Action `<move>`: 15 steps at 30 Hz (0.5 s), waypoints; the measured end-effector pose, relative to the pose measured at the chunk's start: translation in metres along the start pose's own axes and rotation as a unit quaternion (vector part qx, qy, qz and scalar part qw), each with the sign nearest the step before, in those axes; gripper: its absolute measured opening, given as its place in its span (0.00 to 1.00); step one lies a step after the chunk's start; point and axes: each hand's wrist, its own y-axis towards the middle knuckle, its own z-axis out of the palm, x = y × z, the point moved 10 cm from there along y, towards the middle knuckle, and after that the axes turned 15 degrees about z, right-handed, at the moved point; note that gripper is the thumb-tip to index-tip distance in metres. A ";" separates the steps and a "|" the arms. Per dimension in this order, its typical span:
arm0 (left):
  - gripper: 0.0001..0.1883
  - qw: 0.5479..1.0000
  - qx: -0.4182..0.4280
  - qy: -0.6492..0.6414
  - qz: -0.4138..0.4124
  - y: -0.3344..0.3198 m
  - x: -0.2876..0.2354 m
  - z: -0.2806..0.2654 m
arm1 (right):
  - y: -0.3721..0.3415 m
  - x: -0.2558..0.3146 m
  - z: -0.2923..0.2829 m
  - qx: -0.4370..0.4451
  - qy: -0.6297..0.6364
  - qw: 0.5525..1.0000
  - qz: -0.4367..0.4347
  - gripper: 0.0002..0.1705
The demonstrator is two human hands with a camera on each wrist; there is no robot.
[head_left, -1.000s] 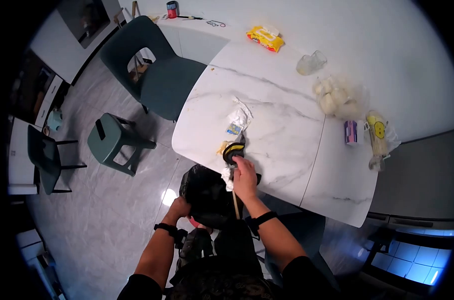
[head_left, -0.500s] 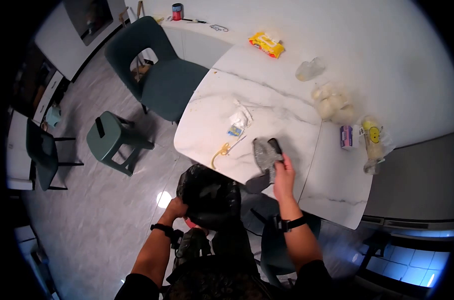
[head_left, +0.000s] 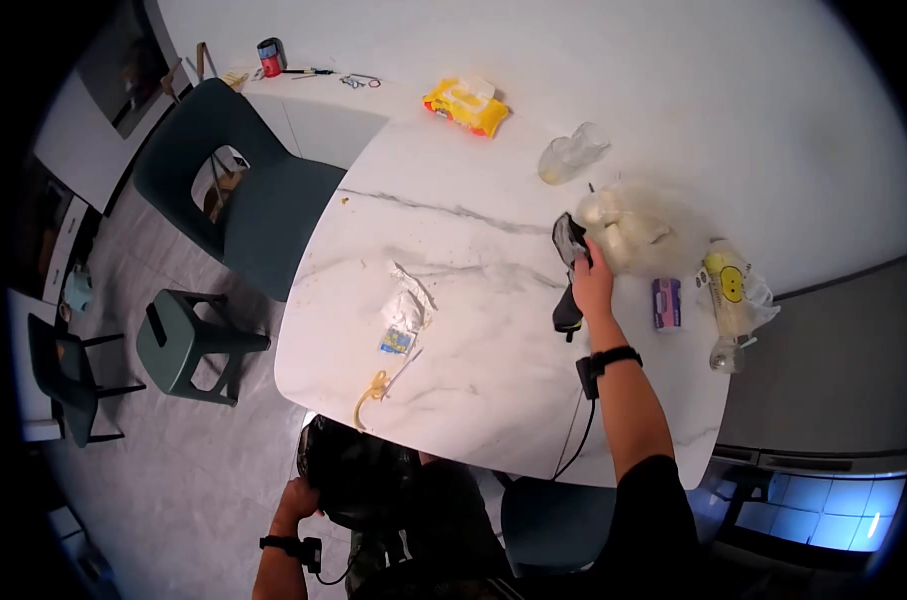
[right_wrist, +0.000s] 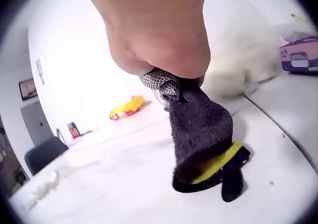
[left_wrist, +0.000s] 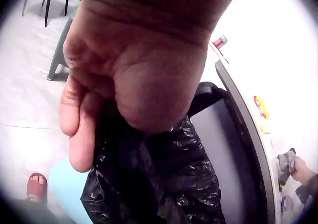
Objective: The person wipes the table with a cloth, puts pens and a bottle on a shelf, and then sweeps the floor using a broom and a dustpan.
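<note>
My left hand point(head_left: 298, 498) grips the rim of a black garbage bag point(head_left: 358, 475) beside the table's near edge. In the left wrist view its thumb and fingers fold over the crinkled plastic. Over the table, my right hand point(head_left: 593, 282) holds a dark fabric piece point(right_wrist: 203, 124) with grey mesh, a yellow-lined opening and a hanging tab. Its top end is hidden in the palm; its exact kind I cannot tell. Left on the marble table point(head_left: 483, 370) lie crumpled white paper point(head_left: 407, 303), a small blue packet point(head_left: 396, 341) and a yellowish strip point(head_left: 371, 392).
Along the wall are a yellow wipes pack point(head_left: 468, 105), a clear plastic bag point(head_left: 573, 152) and a bag of pale round items point(head_left: 633, 230). A purple box point(head_left: 665, 303) and a yellow package point(head_left: 725, 280) stand right. A chair point(head_left: 273, 210) and stool point(head_left: 188, 345) are left.
My right hand has carried the fabric piece from above the bag, away and right, to beside the bag of pale items. The left hand keeps its hold while the head view shifts.
</note>
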 end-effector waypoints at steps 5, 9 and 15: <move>0.11 0.985 -0.020 -0.146 -0.093 -0.007 -0.016 -0.024 | 0.046 -0.011 0.077 0.011 -0.074 0.997 -0.015 0.22; 0.11 0.981 -0.040 -0.145 -0.123 -0.010 -0.011 -0.027 | 0.022 0.040 0.156 0.183 -0.005 0.983 -0.019 0.23; 0.12 0.998 0.017 -0.032 -0.046 -0.008 -0.015 -0.024 | -0.100 0.110 0.217 0.288 0.033 0.934 -0.210 0.22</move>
